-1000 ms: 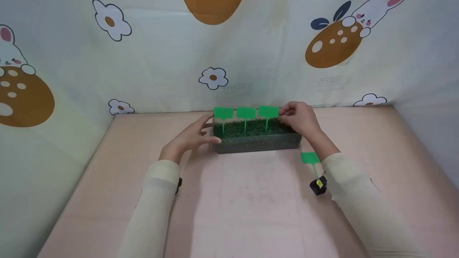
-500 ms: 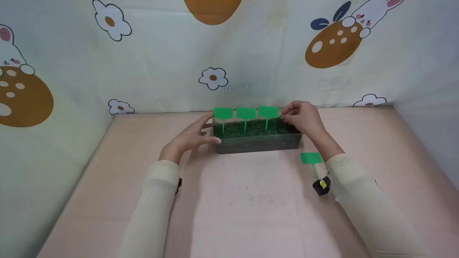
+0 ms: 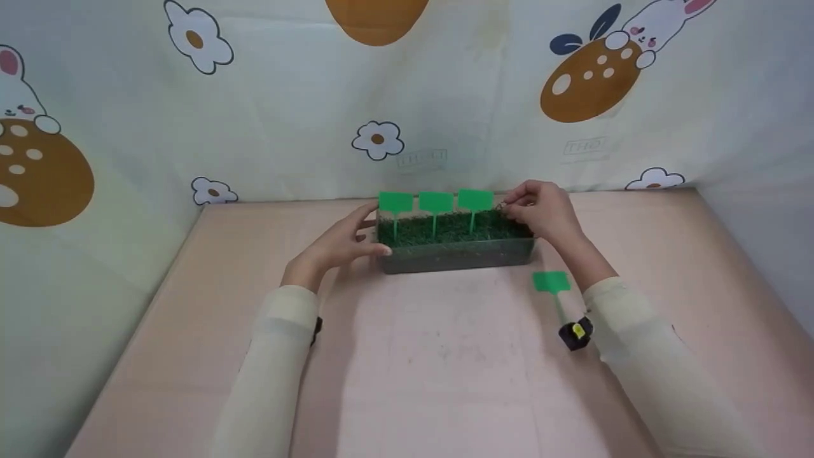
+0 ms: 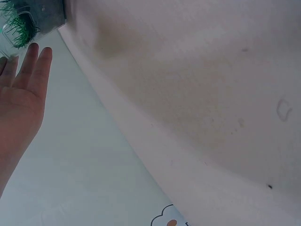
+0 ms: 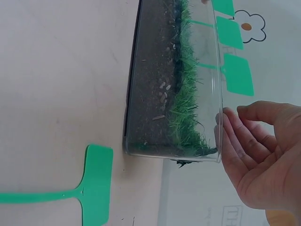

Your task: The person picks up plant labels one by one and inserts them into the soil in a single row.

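A clear planter box (image 3: 458,254) filled with dark soil and green grass stands near the back of the table. Three green plant labels (image 3: 436,202) stick up from its grass. At the box's left end is my left hand (image 3: 337,242), thumb at the front corner and fingers reaching behind the end; in the left wrist view those fingers look straight. My right hand (image 3: 544,207) is over the right end, its loosely bent fingertips right at the rim in the right wrist view, with nothing seen between thumb and fingers. Another green label (image 3: 552,281) lies on the table.
A wrist camera (image 3: 575,334) on the right sleeve overlaps the loose label's stem. Behind the box rises a white curtain (image 3: 286,127) printed with flowers and rabbits. The pinkish table (image 3: 439,375) extends in front of the box.
My right hand has moved slightly right, away from the third label, and its forearm has shifted right too. The left hand and the box keep their places.
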Demonstrator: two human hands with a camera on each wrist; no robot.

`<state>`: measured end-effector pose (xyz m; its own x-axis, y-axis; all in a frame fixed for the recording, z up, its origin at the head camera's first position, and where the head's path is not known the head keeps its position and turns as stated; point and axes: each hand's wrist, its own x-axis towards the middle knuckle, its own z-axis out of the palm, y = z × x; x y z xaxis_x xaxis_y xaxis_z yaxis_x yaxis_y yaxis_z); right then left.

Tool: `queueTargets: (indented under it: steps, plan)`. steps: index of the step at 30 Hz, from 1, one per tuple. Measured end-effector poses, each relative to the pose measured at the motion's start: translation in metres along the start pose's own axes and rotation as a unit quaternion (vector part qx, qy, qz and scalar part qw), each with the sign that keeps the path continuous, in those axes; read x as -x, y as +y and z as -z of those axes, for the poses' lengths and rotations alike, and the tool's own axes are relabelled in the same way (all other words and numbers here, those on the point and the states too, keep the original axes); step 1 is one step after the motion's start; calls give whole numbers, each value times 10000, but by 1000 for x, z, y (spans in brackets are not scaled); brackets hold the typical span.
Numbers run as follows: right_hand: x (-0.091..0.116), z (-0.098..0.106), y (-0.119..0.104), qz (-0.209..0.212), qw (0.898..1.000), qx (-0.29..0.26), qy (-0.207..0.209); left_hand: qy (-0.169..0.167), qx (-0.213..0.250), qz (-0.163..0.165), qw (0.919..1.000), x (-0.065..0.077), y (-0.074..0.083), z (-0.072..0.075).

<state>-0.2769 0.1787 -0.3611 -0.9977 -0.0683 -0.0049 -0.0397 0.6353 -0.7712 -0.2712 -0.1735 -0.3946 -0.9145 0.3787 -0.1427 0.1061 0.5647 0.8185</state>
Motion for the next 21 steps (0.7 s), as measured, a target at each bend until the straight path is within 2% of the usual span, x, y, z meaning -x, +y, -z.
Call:
queueTargets:
  steps: [21]
  plan:
    - [11,10,4,86,10000,6,28,-20,59,77,10000,1,2,0]
